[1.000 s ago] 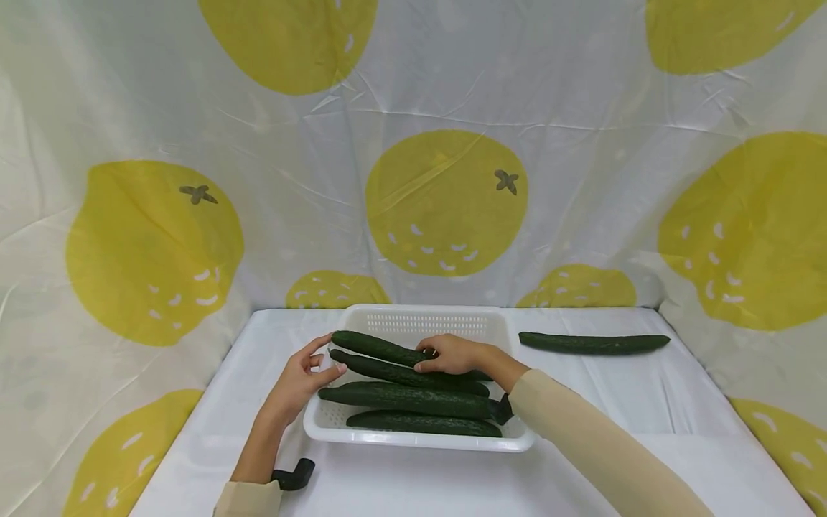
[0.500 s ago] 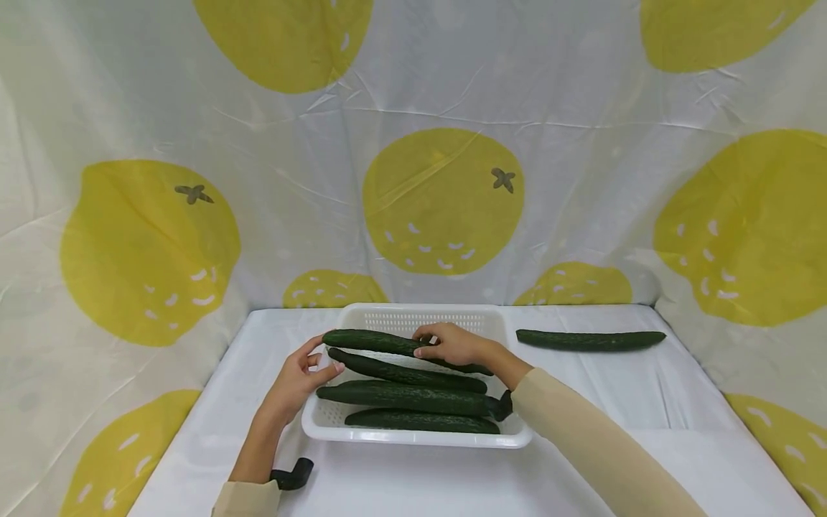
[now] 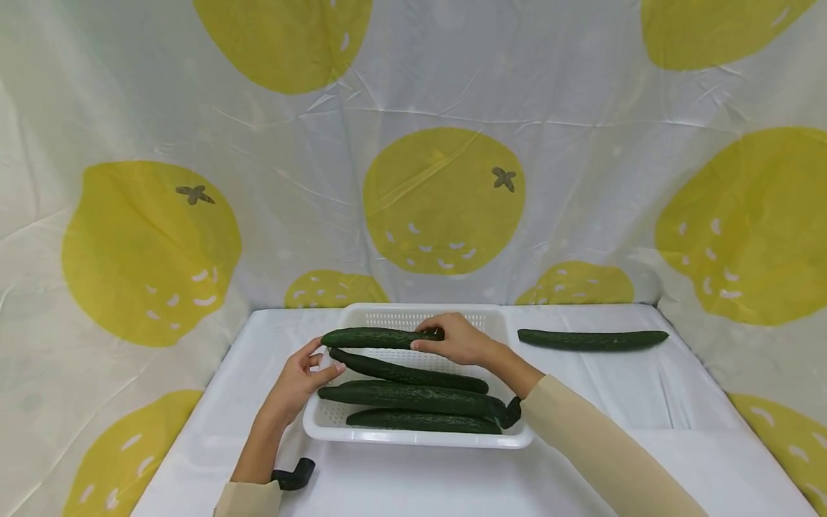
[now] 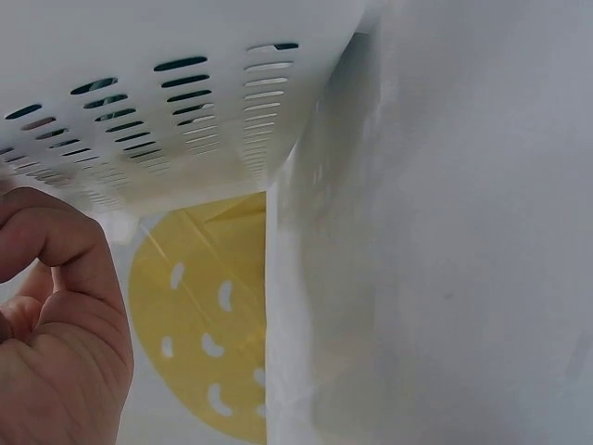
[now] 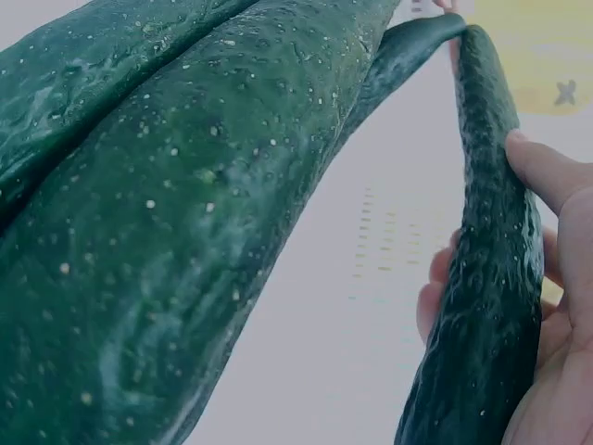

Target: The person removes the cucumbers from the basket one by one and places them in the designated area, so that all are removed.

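Note:
My right hand [image 3: 457, 339] grips a dark green cucumber [image 3: 371, 337] near its right part, at the back of a white plastic basket [image 3: 413, 439]. The right wrist view shows the thumb on one side of this cucumber [image 5: 486, 232] and fingertips on the other. Its left end lies by the index finger of my left hand [image 3: 298, 380]. That hand holds the basket's left rim, thumb over the inside; in the left wrist view its curled fingers are beside the slotted wall [image 4: 222, 102]. Three more cucumbers [image 3: 413, 398] lie side by side in the basket's front half.
Another cucumber [image 3: 593, 341] lies on the white tabletop [image 3: 601, 388] right of the basket. A lemon-print cloth [image 3: 446, 201] hangs behind and at both sides. Black wrist mounts [image 3: 294, 474] show at both wrists.
My right hand has raised the back cucumber and shifted it up and slightly left, apart from the one in front. The left hand has stayed at the rim.

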Available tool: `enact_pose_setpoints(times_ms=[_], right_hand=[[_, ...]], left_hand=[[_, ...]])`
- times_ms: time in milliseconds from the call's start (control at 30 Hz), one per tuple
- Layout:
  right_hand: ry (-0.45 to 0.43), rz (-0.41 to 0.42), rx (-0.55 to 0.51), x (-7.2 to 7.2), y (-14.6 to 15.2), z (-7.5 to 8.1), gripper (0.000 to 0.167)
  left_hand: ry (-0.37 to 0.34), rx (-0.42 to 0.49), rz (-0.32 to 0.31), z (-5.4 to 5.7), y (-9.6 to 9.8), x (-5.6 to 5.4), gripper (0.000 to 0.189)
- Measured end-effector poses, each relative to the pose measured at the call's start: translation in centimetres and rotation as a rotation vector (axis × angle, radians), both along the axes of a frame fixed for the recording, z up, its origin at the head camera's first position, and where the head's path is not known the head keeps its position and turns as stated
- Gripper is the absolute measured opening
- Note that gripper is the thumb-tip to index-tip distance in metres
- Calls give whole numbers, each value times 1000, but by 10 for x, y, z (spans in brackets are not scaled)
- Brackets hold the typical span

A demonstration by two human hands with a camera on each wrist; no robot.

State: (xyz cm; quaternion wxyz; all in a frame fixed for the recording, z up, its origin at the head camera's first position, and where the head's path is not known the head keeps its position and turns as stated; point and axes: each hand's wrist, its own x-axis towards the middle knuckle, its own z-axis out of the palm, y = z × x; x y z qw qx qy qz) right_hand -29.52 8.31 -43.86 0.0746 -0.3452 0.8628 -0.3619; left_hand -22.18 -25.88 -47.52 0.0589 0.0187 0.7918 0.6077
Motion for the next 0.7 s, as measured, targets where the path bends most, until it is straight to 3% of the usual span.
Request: enact_pose_setpoints(times_ms=[367, 533, 700], right_hand=[[65, -14, -28, 8, 15, 26, 40], [81, -26, -33, 11, 31, 38, 40], [101, -39, -39, 15, 52, 48, 39]], left_hand=[[17, -13, 2, -2, 2, -1, 75], [15, 35, -19, -3, -1, -3, 75], [32, 10, -32, -5, -4, -3, 73]])
